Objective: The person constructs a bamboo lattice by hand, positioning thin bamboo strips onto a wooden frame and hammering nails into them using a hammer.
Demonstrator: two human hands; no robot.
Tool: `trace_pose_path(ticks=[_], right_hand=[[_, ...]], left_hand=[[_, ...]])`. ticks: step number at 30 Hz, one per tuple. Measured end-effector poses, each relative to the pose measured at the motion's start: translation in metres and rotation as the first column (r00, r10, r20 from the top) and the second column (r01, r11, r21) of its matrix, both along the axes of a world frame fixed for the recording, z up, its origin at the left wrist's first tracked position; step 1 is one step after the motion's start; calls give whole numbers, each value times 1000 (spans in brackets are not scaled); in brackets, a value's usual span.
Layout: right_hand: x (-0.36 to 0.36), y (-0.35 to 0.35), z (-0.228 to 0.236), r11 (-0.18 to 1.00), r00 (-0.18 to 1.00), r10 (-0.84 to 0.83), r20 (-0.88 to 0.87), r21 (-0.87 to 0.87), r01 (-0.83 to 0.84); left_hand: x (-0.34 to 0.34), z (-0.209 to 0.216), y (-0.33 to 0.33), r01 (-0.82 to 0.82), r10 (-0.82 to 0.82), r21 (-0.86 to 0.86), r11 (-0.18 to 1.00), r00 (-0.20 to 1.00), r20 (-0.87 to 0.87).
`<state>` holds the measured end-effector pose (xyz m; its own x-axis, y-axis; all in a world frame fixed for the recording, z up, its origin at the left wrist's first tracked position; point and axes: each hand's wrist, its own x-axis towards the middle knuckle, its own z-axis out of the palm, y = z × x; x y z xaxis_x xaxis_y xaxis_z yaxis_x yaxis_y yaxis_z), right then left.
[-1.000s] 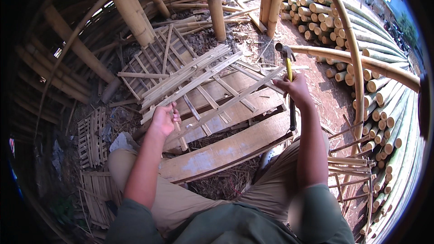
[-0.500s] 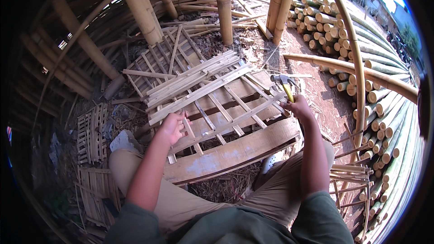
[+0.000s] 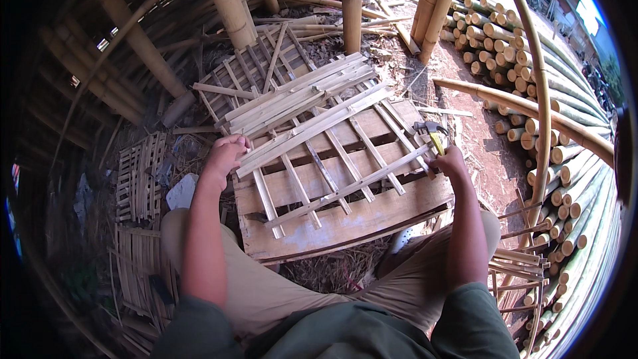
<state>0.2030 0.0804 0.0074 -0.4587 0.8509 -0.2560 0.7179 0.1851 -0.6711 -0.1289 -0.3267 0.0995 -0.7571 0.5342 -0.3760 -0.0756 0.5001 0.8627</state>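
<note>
My right hand (image 3: 452, 161) is closed round the yellow handle of a claw hammer (image 3: 436, 141), its dark head pointing away from me. Just beside it is the right end of a thin crosspiece of a slatted bamboo lattice (image 3: 331, 194). The lattice lies over a low board-topped bench (image 3: 345, 223) between my knees. Loose bamboo strips (image 3: 312, 119) lie side by side across its far part. At their left ends, my left hand (image 3: 227, 154) is curled round the end of a strip; its fingertips are partly hidden.
Another slatted panel (image 3: 256, 60) lies beyond the bench. Smaller slatted panels (image 3: 139, 176) rest on the left. Upright bamboo posts (image 3: 351, 6) stand at the back. A horizontal pole (image 3: 518, 103) and a big stack of cut bamboo (image 3: 565, 159) are on the right.
My left hand has moved away and left, from the lattice's near slats to the left ends of the loose strips, its fingers curling. The hammer stays in my right hand, near the lattice's right end.
</note>
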Motion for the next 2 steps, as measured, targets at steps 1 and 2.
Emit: trace_pose_path(ticks=[1, 2], right_hand=[[1, 1, -2, 1000, 1000, -2, 2, -14, 2], [0, 2, -2, 1000, 1000, -3, 2, -29, 3]], left_hand=[[-4, 1, -1, -69, 70, 16, 997, 997, -31], [-6, 3, -1, -139, 141, 34, 990, 988, -63]])
